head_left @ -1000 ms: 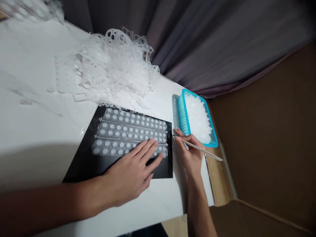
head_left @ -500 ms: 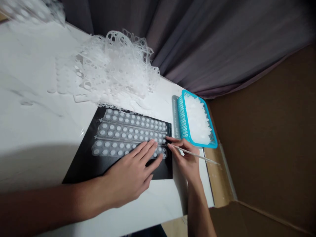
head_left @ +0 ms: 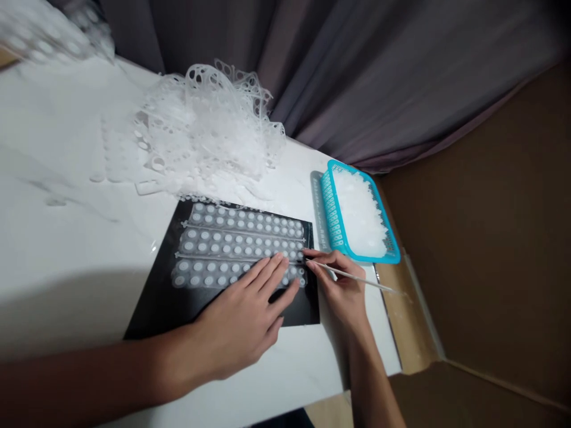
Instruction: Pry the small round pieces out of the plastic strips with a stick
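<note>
A translucent plastic sheet [head_left: 214, 239] with rows of round white discs lies on a black mat [head_left: 156, 306]. Thin raised strips run between its bands of discs. My left hand [head_left: 247, 312] rests flat on the sheet's lower right part, fingers stretched out and covering some discs. At the sheet's right edge, my right hand [head_left: 341, 285] pinches a thin pale stick [head_left: 368, 282]. One end of the stick is at the sheet's edge, near my left fingertips; the other points right, past the hand. Exactly what its near tip touches is too small to tell.
A tangled heap of white perforated plastic scrap [head_left: 214, 125] lies behind the mat. To the right stands a blue basket [head_left: 331, 208] filled with small white pieces. More disc sheets [head_left: 44, 30] are at the back left. Brown cardboard [head_left: 491, 238] borders the white table [head_left: 285, 368].
The view has shifted slightly, so the mat and sheet appear a little further right. Both hands keep nearly the same places on the sheet, the stick still in my right hand.
</note>
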Demonstrator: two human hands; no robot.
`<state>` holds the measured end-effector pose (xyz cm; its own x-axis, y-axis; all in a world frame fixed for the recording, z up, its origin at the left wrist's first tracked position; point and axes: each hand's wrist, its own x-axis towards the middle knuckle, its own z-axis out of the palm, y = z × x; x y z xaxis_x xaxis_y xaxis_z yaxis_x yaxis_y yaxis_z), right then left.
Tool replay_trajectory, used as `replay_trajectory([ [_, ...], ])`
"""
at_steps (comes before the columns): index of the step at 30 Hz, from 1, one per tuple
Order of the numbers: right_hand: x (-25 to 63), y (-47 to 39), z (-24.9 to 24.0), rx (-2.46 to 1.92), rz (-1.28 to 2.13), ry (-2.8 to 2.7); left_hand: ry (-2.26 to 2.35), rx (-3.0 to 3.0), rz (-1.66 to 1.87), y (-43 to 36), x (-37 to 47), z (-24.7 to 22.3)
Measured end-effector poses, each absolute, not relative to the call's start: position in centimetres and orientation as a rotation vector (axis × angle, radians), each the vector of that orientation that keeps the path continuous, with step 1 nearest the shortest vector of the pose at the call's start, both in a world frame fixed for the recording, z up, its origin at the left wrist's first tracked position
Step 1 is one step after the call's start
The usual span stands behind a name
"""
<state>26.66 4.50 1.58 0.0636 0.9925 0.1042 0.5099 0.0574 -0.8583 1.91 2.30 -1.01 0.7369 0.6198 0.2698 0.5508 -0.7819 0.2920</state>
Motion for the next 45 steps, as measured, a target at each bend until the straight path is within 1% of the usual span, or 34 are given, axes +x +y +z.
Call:
replay_trajectory([
  [6,26.6,4.6,1.5,-1.557,0.782,-1.516,0.927,2.787,0.492,2.4,1.9,-0.7],
  [17,27.0,4.4,1.8,-1.609,0.720,-1.760,0.934,2.807,0.469,2.3,2.0,-0.7],
  [24,26.7,4.7,2.0,-1.557,0.811,-1.603,0.938,2.798,0.490,2.2,2.0,-0.7],
  [29,26.7,4.6,2.1,-1.565,0.821,-1.637,0.930,2.797,0.514,2.3,2.0,-0.8],
  [38,26.5,4.3,2.1,-1.623,0.658,-1.835,0.930,2.799,0.537,2.3,2.1,-0.9],
  [45,25.5,4.8,1.3,-1.643,0.592,-1.503,0.921,2.800,0.532,2.4,2.0,-0.8],
])
